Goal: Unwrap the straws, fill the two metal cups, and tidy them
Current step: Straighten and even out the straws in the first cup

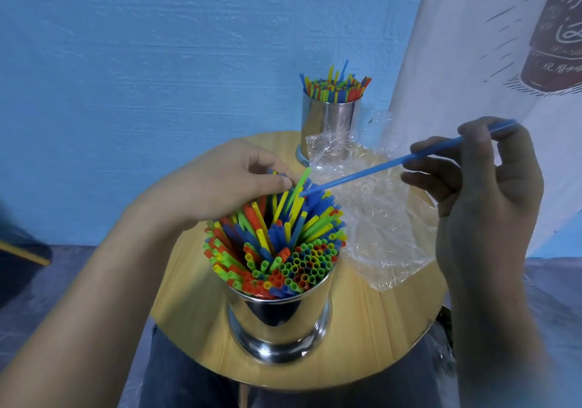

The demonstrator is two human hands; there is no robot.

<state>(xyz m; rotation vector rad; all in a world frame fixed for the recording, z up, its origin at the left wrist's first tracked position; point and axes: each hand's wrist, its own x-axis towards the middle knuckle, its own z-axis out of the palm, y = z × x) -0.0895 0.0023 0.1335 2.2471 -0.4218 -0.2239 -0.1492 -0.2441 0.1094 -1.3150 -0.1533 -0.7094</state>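
Note:
A near metal cup (280, 319) stands on the round wooden table (195, 306), packed with coloured straws (277, 243) that splay outward. My left hand (226, 184) curls over the far side of this bunch, its fingers holding several straw tips. My right hand (482, 180) pinches a single blue straw (362, 172) near its upper end; the straw's lower end points into the bunch. A second metal cup (330, 120) full of straws stands upright at the table's far edge.
A crumpled clear plastic wrapper (378, 218) lies on the table's right half, between the two cups. A blue wall is behind, and a white printed sheet (491, 45) hangs at the right. My dark trousers show below the table.

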